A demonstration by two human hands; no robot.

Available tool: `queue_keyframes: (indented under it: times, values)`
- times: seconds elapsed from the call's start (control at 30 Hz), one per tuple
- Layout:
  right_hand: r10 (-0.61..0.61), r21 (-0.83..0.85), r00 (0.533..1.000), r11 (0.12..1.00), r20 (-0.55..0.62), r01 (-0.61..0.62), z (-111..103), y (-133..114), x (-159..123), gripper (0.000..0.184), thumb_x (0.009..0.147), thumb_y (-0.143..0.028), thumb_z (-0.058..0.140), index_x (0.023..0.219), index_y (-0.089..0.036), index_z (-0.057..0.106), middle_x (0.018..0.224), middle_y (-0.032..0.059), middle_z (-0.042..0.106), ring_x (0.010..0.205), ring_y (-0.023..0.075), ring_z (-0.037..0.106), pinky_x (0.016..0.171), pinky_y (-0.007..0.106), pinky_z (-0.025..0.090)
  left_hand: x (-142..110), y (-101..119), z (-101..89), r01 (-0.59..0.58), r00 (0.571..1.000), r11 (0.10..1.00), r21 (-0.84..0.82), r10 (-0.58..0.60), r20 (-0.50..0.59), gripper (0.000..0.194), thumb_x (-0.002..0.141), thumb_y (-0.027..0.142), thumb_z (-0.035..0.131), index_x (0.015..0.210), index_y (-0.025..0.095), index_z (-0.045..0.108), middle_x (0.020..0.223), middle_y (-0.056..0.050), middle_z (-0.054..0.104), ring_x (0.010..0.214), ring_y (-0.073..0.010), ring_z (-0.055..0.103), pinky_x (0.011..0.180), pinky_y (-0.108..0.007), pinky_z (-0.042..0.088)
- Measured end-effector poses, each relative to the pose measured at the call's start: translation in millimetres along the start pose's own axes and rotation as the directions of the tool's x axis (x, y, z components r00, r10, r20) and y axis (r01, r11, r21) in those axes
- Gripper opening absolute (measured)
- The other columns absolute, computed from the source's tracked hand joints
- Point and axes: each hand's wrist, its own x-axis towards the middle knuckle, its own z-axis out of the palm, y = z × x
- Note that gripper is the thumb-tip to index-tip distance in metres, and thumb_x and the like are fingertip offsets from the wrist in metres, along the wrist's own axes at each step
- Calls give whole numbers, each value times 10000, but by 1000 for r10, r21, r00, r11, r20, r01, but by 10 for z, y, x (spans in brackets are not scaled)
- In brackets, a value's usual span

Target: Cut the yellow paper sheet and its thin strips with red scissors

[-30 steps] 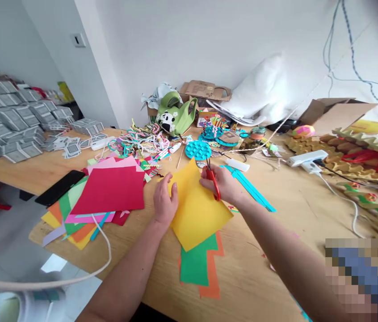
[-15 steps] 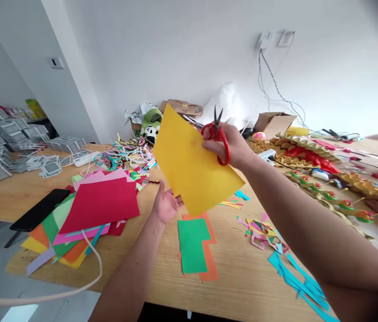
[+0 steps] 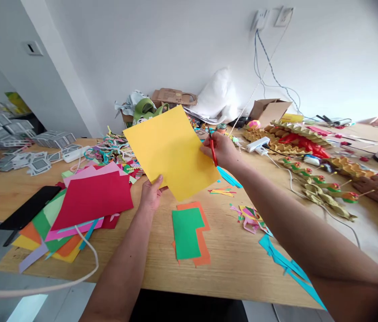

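Observation:
A yellow sheet of paper (image 3: 172, 154) hangs tilted above the table in both hands. My left hand (image 3: 151, 195) pinches its lower left edge, thumb in front and fingers behind. My right hand (image 3: 224, 150) grips the paper's right edge and also holds scissors (image 3: 213, 153) with red handles, their blades pointing up. Below the sheet, a green paper piece (image 3: 188, 235) with a notched corner lies on top of orange paper (image 3: 203, 250) on the table.
At left, a stack of coloured paper (image 3: 95, 197) lies beside a black phone-like slab (image 3: 30, 208). Paper scraps (image 3: 251, 219) and blue strips (image 3: 287, 264) lie at right. Another person's hand (image 3: 370, 185) is near egg-carton crafts (image 3: 319, 179). A white cable (image 3: 90, 268) crosses the front left.
My left hand has closed on the yellow paper's lower edge. The sheet has turned and shifted left, and the scissors have turned edge-on. The whole view has shifted slightly.

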Motion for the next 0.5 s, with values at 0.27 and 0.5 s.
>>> queue_keyframes:
  times: [0.27, 0.5]
  values:
    - [-98, -185, 989, 980, -107, 77, 47, -165, -87, 138, 661, -168, 543, 679, -220, 417, 654, 18, 541, 628, 193, 523, 582, 285, 367, -43, 39, -22, 45, 998, 999, -12, -45, 33, 477, 542, 140, 780, 994, 239, 666, 1050, -41, 693, 1034, -231, 604, 812, -357, 510]
    - [-151, -132, 980, 982, -131, 134, 57, -176, -151, 124, 678, -170, 532, 694, -224, 421, 721, 24, 605, 657, 189, 566, 589, 290, 398, -97, 103, -32, 149, 970, 985, 85, -162, 180, 535, 627, 173, 746, 1134, 265, 600, 1203, -42, 621, 1079, -245, 580, 810, -386, 530]
